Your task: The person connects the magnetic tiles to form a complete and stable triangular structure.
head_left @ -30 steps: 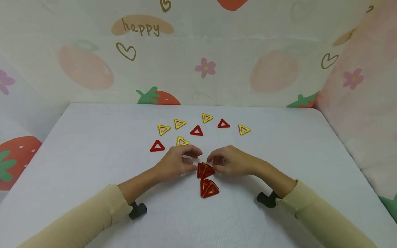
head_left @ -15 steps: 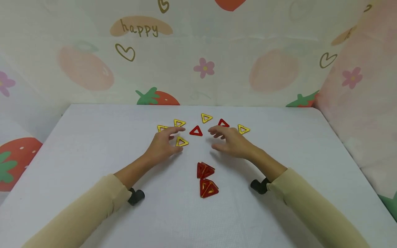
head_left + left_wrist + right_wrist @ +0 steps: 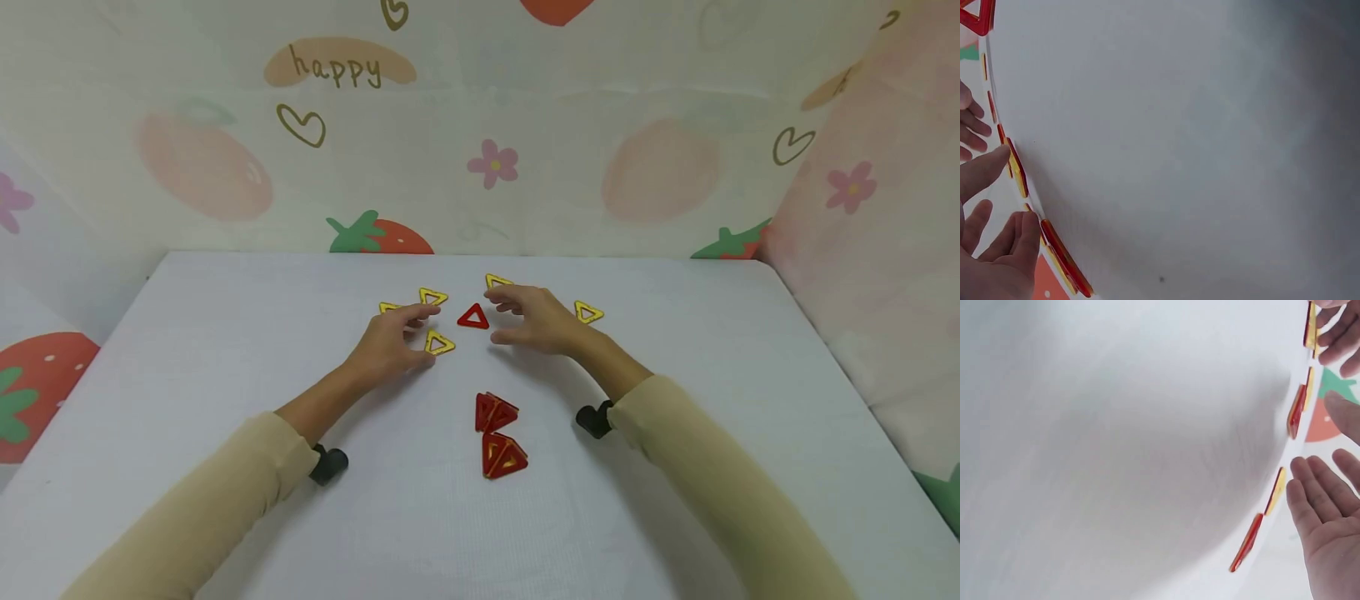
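Note:
My left hand (image 3: 385, 347) hovers around a yellow triangular tile (image 3: 439, 342) with a hollow centre, thumb and fingers apart. Another yellow tile (image 3: 388, 307) shows partly behind its fingers. To the right, my right hand (image 3: 542, 322) is held with fingers spread from the thumb, close to a red triangular tile (image 3: 473, 317). Its fingers partly cover a yellow tile (image 3: 497, 282) at the back. Neither hand holds anything. Nearer me stand two small red pyramid shapes made of tiles, a rear one (image 3: 496, 412) and a front one (image 3: 504, 456), almost touching.
More yellow tiles lie flat toward the back, one left of centre (image 3: 432, 297) and one to the right (image 3: 588, 312). A white table (image 3: 300, 283) carries everything, with a fruit-printed cloth (image 3: 555, 100) behind it. Black wrist cameras hang under both sleeves.
Both hands have left the rear red pyramid and moved forward to the loose tiles. My right hand then shifted left, now covering a red tile at the back right. The pyramids stay put.

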Demonstrator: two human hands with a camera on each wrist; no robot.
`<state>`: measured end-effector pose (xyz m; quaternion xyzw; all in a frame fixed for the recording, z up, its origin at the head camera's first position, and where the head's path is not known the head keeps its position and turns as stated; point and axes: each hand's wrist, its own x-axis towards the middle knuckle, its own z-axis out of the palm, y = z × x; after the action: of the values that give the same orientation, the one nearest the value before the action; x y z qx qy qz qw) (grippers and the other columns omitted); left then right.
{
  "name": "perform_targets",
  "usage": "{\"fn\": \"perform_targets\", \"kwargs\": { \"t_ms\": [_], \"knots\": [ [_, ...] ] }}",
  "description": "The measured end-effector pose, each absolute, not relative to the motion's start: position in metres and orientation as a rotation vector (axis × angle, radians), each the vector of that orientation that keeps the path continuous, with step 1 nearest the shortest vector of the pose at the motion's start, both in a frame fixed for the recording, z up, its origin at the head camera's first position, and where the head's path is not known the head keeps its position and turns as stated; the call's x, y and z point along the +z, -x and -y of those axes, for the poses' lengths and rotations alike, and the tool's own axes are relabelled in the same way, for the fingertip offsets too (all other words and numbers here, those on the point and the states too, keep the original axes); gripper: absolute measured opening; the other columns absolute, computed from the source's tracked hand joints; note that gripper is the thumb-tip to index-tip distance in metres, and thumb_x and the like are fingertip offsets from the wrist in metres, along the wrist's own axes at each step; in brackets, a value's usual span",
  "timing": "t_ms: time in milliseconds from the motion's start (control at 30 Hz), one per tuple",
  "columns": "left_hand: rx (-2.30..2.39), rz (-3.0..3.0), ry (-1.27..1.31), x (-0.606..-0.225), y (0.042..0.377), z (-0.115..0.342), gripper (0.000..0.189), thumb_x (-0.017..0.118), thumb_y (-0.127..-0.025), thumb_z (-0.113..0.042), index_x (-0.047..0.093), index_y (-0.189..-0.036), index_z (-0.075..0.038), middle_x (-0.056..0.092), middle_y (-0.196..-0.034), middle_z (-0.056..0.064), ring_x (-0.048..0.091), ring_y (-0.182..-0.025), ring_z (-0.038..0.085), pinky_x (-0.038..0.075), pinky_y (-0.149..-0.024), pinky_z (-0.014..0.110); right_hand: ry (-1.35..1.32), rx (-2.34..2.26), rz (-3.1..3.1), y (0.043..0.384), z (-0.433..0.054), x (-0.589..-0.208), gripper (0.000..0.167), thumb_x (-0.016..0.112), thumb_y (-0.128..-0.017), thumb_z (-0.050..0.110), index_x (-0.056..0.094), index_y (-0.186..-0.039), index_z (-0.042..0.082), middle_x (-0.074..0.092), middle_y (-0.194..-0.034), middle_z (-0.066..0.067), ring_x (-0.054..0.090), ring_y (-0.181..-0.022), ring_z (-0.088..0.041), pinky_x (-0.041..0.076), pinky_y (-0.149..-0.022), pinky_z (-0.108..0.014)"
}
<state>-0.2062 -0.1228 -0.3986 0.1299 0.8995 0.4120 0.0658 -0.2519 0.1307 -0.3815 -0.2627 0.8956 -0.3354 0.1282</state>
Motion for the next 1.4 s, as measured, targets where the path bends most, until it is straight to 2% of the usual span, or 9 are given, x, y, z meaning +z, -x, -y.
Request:
{"fn": "perform_targets", "kwargs": {
  "t_ms": [233,767,967,1400],
  "knots": [
    [1.226,-2.726,-0.424,-0.4,0.208,0.121,0.06,0.078,-0.083,0.0,0.056,-0.139,-0.005,0.063,-0.127,0.014,0.058,-0.112,0.028,0.049,-0.101,0.04,0.675,-0.897,-2.608,0.26,-0.118,-0.386,0.063,0.078,-0.087,0.019,0.05,-0.144,0.01,0.059,-0.138,-0.008,0.055,-0.127,-0.021,0.044,-0.107,-0.039],
    [1.277,-2.683,-0.402,-0.399,0.211,0.12,0.057,0.075,-0.085,0.002,0.054,-0.137,-0.001,0.065,-0.125,0.017,0.062,-0.109,0.028,0.051,-0.099,0.04,0.587,-0.894,-2.61,0.266,-0.104,-0.388,0.058,0.076,-0.088,0.015,0.053,-0.141,0.011,0.06,-0.133,-0.007,0.054,-0.115,-0.022,0.051,-0.096,-0.033],
    [1.272,-2.683,-0.396,-0.399,0.212,0.119,0.056,0.075,-0.085,0.003,0.054,-0.137,-0.001,0.066,-0.125,0.017,0.062,-0.11,0.028,0.051,-0.099,0.04,0.604,-0.862,-2.629,0.265,-0.102,-0.388,0.057,0.075,-0.088,0.014,0.053,-0.141,0.013,0.06,-0.135,-0.005,0.054,-0.116,-0.022,0.048,-0.098,-0.036],
    [1.254,-2.702,-0.39,-0.398,0.215,0.118,0.056,0.071,-0.086,0.007,0.052,-0.139,-0.002,0.067,-0.117,0.016,0.062,-0.104,0.027,0.053,-0.094,0.038,0.659,-0.856,-2.657,0.26,-0.102,-0.389,0.054,0.076,-0.087,0.011,0.056,-0.137,0.011,0.063,-0.13,-0.004,0.055,-0.114,-0.021,0.048,-0.099,-0.035]
  ]
}}
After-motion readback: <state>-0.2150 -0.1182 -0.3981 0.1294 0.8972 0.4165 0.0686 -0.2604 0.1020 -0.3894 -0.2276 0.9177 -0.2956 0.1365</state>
